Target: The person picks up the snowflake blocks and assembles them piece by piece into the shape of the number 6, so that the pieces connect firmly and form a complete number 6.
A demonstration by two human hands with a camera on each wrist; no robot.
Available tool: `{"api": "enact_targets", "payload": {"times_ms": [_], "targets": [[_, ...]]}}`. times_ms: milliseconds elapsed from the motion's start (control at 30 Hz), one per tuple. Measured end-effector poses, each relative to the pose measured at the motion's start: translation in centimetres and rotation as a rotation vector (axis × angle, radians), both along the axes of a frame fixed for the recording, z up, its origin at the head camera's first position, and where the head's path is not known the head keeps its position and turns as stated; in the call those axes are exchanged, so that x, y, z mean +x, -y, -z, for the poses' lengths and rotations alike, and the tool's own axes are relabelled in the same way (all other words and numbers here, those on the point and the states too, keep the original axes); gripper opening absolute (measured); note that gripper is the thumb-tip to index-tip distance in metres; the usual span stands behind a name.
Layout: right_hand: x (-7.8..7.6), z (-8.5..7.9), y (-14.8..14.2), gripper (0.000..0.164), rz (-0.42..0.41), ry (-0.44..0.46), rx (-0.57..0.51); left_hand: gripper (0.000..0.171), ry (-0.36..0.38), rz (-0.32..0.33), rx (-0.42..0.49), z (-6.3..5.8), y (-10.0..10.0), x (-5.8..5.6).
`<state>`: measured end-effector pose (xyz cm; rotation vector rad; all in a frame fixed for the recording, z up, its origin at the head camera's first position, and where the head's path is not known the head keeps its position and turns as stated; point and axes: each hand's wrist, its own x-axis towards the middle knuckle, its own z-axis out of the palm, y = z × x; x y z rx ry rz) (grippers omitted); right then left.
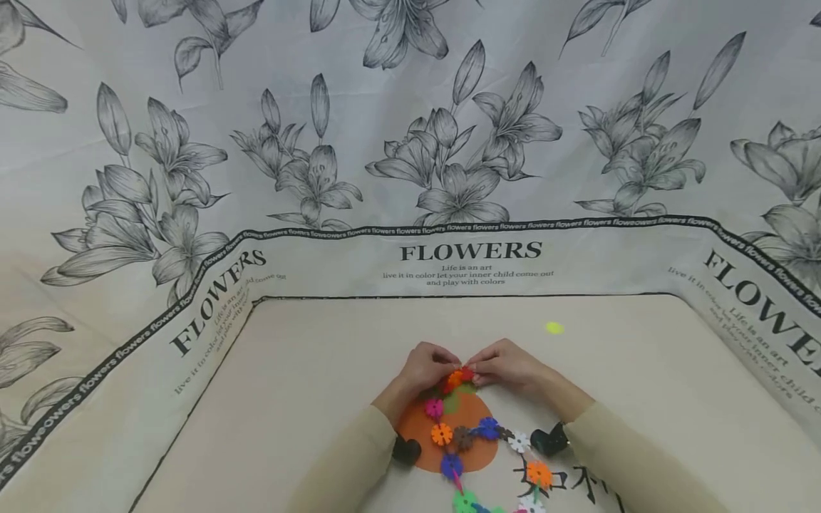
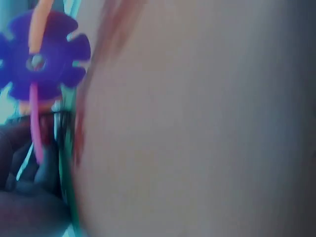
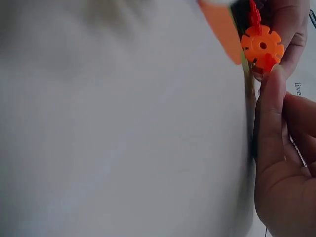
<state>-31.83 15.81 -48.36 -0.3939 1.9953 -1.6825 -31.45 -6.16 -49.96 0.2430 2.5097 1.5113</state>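
Note:
My two hands meet over the far end of an orange mat (image 1: 471,417). The left hand (image 1: 442,370) pinches an orange snowflake disc (image 1: 454,380). The right hand (image 1: 477,372) pinches a red disc (image 1: 467,372) pressed against it. In the right wrist view the orange disc (image 3: 262,45) stands edge-on to a red disc (image 3: 254,15), and the right hand (image 3: 274,81) has a fingertip on the red bit under it. The left wrist view is mostly blur, with a blue-purple disc (image 2: 42,54) on thin coloured sticks.
Several loose discs lie on and near the mat: pink (image 1: 434,408), orange (image 1: 441,434), brown (image 1: 463,437), blue (image 1: 487,428), white (image 1: 518,442), green (image 1: 465,501). A yellow spot (image 1: 554,328) lies farther back. Flower-printed cloth walls (image 1: 471,251) enclose the beige surface (image 1: 308,399).

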Motion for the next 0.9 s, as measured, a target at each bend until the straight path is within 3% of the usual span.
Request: {"api": "enact_targets", "payload": {"times_ms": [133, 267, 500, 633, 767, 900], "targets": [[0.2, -0.2, 0.1, 0.023, 0.025, -0.030, 0.040, 0.011, 0.005, 0.011, 0.012, -0.2, -0.3, 0.2], [0.1, -0.3, 0.2, 0.025, -0.006, -0.024, 0.028, 0.012, 0.024, 0.007, 0.008, -0.8, 0.4, 0.2], [0.1, -0.5, -0.3, 0.026, -0.005, -0.022, 0.032, 0.018, 0.041, 0.052, -0.143, -2.3, 3.2, 0.5], [0.4, -0.9, -0.2, 0.028, -0.053, -0.060, 0.083, 0.024, 0.050, 0.030, -0.214, -2.9, 5.0, 1.3], [1.3, -1.6, -0.6, 0.024, -0.120, -0.164, 0.213, 0.026, 0.051, -0.002, -0.272, -3.1, 6.2, 2.7], [2.6, -2.4, -1.5, 0.019, -0.272, -0.269, 0.341, 0.031, 0.081, 0.049, -0.299, -3.1, 6.7, 4.3]]}}
